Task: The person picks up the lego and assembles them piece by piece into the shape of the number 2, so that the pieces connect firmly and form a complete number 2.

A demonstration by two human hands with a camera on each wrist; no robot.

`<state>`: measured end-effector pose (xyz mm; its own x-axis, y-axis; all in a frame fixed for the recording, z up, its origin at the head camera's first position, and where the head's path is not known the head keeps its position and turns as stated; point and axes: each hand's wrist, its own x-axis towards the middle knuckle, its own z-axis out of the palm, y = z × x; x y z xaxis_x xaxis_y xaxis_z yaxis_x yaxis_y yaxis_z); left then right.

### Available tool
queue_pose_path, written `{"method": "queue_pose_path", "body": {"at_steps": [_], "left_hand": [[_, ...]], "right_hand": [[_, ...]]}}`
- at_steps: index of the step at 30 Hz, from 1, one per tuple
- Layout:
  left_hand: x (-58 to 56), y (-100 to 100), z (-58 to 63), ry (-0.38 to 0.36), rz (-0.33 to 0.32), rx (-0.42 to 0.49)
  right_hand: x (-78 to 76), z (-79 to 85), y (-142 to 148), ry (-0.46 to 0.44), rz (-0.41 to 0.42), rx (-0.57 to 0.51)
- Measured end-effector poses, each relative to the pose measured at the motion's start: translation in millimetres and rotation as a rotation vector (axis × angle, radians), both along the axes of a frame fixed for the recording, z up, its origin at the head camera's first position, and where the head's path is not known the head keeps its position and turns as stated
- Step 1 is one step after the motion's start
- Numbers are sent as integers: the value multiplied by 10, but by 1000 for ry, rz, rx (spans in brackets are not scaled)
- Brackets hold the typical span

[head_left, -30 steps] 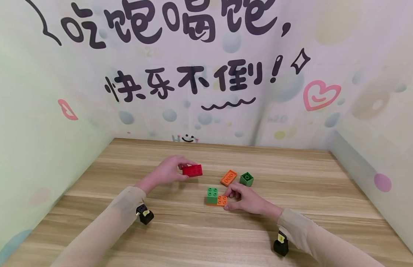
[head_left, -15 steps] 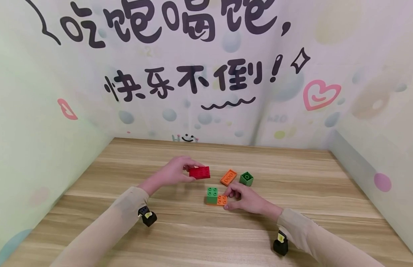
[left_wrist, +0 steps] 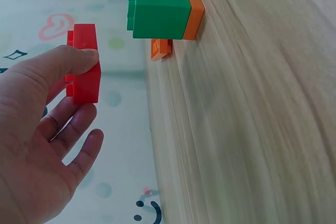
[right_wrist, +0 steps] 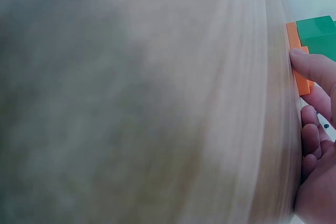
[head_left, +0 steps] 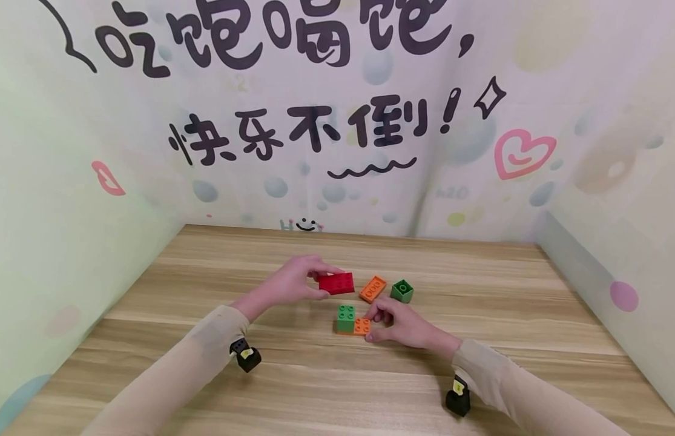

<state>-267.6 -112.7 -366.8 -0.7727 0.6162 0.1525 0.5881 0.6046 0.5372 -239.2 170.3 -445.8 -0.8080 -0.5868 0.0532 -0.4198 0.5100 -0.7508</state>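
My left hand (head_left: 296, 281) pinches a red building brick (head_left: 337, 283) between thumb and fingers, held above the table; the left wrist view shows the red brick (left_wrist: 85, 72) with its studs toward the palm side. My right hand (head_left: 405, 325) grips the right end of a flat orange brick (head_left: 362, 327) lying on the table. On that orange brick's left half sits a light green brick (head_left: 345, 318), studs up. In the right wrist view the thumb presses the orange brick's (right_wrist: 299, 80) side, with the green brick (right_wrist: 317, 35) beyond.
Behind the right hand lie a loose orange brick (head_left: 373, 289), hollow side up, and a dark green brick (head_left: 402, 291), also hollow side up. The wooden table (head_left: 337, 387) is bounded by a printed backdrop (head_left: 293, 200) at the back and sides.
My left hand has moved to the right with the red brick, closer to the green and orange bricks. My right hand has stayed in place on the orange brick.
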Motion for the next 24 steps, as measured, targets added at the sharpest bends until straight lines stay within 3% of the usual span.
{"method": "queue_pose_path", "body": {"at_steps": [13, 24], "left_hand": [[42, 88, -13, -23, -70, 15], [68, 160, -61, -77, -77, 24]], "right_hand": [[-35, -46, 13, -8, 4, -10], [-19, -26, 5, -2, -1, -3]]}}
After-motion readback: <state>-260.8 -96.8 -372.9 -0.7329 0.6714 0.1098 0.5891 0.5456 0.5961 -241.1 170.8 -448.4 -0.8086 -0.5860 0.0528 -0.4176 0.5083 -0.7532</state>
